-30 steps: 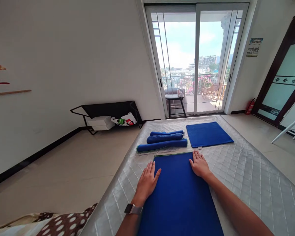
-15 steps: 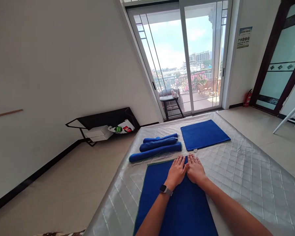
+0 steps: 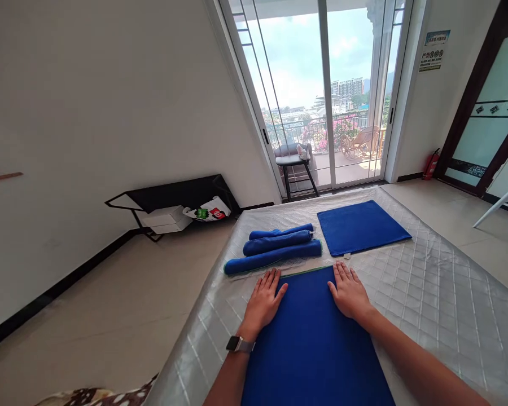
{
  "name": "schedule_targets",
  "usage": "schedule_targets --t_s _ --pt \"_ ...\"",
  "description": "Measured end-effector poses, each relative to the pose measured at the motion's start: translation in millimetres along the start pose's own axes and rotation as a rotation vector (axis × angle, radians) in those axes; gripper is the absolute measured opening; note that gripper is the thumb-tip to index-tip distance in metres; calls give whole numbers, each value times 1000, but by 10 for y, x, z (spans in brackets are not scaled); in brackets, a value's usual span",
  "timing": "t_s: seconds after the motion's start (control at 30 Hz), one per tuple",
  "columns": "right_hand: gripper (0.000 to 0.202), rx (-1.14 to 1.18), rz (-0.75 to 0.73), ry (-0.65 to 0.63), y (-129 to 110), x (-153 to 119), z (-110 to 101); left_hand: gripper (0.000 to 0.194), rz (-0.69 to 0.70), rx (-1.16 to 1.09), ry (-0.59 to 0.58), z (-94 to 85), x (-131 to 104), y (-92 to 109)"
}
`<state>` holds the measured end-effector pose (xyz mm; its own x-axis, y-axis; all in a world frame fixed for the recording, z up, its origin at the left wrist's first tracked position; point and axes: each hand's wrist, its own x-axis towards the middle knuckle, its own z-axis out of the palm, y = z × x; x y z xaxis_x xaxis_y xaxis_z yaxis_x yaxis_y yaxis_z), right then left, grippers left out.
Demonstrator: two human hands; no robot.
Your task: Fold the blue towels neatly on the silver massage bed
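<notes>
My left hand (image 3: 264, 300) and right hand (image 3: 349, 290) lie open, gripping nothing, on opposite edges of the blue cloth (image 3: 313, 338), near three rolls (image 3: 275, 255).

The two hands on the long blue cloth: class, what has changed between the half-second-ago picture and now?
The left hand has moved left, away from the right hand, to the left edge of the long blue cloth. Nothing was gripped or released. The right hand stayed by the far right corner; the three rolls and smaller flat cloth stayed put.
</notes>
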<state>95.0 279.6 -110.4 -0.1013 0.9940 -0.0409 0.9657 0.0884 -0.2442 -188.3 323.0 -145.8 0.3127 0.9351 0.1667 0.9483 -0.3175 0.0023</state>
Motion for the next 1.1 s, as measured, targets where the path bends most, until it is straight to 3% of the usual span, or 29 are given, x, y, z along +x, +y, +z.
schedule_targets --t_s 0.17,0.43,0.7,0.77,0.83,0.93,1.03,1.1 --pt "65 -52 -10 28 43 8 51 66 -23 -21 -16 -57 10 106" --pt "66 -45 1 9 48 21 51 66 -56 -68 -14 -79 3 117" --pt "66 25 0 10 2 12 -14 66 -59 -51 -238 -205 131 12" --pt "66 47 -1 24 -4 18 -1 64 -58 -25 -231 -244 142 39" --pt "66 74 -5 38 -7 30 26 64 -68 7 -123 -254 127 197" --pt "65 102 -10 54 1 56 74 65 -36 21 46 -188 68 694" --pt "63 88 -44 53 25 74 114 60 113 -15 71 -71 24 1264" --pt "63 73 -77 49 39 79 129 58 158 -35 62 -15 18 1497"
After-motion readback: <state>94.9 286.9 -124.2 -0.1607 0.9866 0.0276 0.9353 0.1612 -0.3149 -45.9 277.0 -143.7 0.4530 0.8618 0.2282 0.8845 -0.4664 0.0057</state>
